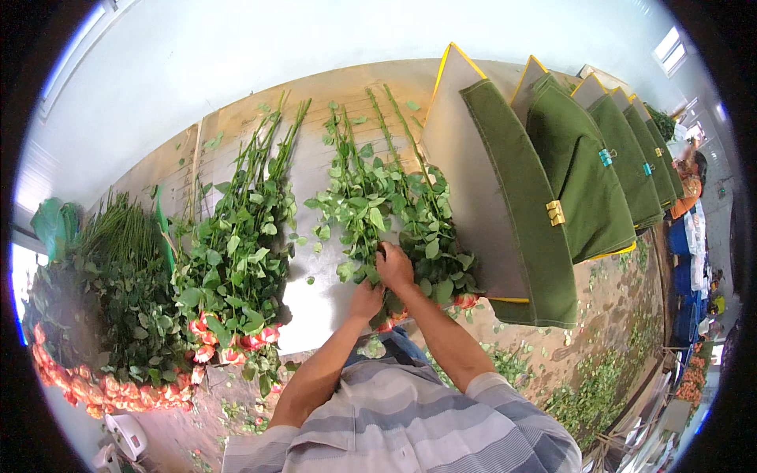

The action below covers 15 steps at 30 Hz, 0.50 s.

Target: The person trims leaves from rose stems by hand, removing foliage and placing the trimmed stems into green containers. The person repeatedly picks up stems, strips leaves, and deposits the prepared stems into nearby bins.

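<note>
Both my hands are at the lower part of a bunch of leafy rose stems [361,201] lying on the worktable [319,307], with the bunch's cut ends pointing away from me. My left hand [368,300] is at the leaves near the flower heads; its fingers are partly hidden. Just above and to its right, my right hand [395,266] is curled among the stems; what its fingers grip is hidden. Against the green cloth lies another group of rose stems [434,236]. Further left is a loose pile of roses [242,254] with red and pink blooms [233,355] at the near edge.
Dense roses [130,313] fill the far left beside green netting [56,227]. Green cloth-covered dividers [532,236] with binder clips [556,213] stand to the right. Fallen leaves [591,384] litter the floor. Another person [689,177] is at the far right.
</note>
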Each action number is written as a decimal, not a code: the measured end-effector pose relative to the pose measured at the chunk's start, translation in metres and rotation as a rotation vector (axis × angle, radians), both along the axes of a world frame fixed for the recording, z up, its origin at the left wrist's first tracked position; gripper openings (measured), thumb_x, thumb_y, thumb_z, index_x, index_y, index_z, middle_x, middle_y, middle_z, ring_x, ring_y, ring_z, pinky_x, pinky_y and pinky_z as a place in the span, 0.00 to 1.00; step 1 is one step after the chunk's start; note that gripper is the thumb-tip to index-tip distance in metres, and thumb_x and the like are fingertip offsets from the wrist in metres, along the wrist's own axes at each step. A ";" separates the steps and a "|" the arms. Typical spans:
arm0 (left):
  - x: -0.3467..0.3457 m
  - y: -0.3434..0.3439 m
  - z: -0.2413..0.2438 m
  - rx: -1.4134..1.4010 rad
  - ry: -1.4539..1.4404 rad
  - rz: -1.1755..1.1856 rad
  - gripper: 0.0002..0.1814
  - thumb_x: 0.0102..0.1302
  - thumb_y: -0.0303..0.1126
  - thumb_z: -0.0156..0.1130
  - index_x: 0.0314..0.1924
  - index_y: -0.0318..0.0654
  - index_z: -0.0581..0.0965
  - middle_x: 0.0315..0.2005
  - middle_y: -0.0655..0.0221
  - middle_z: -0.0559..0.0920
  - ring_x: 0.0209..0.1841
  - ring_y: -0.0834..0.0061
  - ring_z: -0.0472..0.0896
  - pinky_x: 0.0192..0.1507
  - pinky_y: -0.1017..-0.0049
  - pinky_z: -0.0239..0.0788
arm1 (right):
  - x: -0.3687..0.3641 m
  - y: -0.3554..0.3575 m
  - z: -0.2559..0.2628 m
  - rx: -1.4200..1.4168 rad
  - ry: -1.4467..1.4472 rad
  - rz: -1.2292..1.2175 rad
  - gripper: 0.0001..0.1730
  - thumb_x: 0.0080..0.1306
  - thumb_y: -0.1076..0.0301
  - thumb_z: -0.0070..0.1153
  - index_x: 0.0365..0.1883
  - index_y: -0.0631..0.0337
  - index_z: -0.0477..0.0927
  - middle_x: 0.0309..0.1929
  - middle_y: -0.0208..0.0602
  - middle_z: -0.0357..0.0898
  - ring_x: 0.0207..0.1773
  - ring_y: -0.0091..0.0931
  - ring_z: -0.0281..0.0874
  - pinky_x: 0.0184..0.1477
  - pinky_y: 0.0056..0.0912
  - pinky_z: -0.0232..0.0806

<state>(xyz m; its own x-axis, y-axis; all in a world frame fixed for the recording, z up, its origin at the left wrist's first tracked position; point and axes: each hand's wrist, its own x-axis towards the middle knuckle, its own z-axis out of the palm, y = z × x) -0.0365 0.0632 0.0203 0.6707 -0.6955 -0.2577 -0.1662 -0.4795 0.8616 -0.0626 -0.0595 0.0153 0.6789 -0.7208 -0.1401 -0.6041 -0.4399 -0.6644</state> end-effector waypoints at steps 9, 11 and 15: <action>0.048 0.074 0.050 0.012 -0.172 0.221 0.15 0.62 0.36 0.55 0.44 0.35 0.75 0.39 0.52 0.79 0.42 0.51 0.78 0.44 0.59 0.68 | 0.010 0.050 0.077 -0.429 -0.320 0.062 0.25 0.58 0.62 0.56 0.51 0.64 0.69 0.52 0.47 0.66 0.52 0.42 0.65 0.53 0.46 0.62; 0.087 0.119 0.084 -0.036 -0.572 0.311 0.11 0.58 0.29 0.59 0.41 0.35 0.76 0.35 0.57 0.79 0.38 0.58 0.77 0.42 0.64 0.68 | 0.015 0.074 0.095 -0.122 -0.500 0.193 0.15 0.60 0.69 0.53 0.45 0.62 0.73 0.43 0.47 0.72 0.47 0.42 0.71 0.48 0.40 0.65; 0.148 0.182 0.125 0.433 -0.989 0.468 0.15 0.60 0.34 0.57 0.45 0.35 0.74 0.41 0.56 0.78 0.41 0.55 0.75 0.47 0.61 0.65 | 0.057 0.130 0.032 0.587 -0.321 0.334 0.12 0.66 0.73 0.48 0.47 0.66 0.73 0.44 0.43 0.78 0.46 0.26 0.77 0.47 0.26 0.69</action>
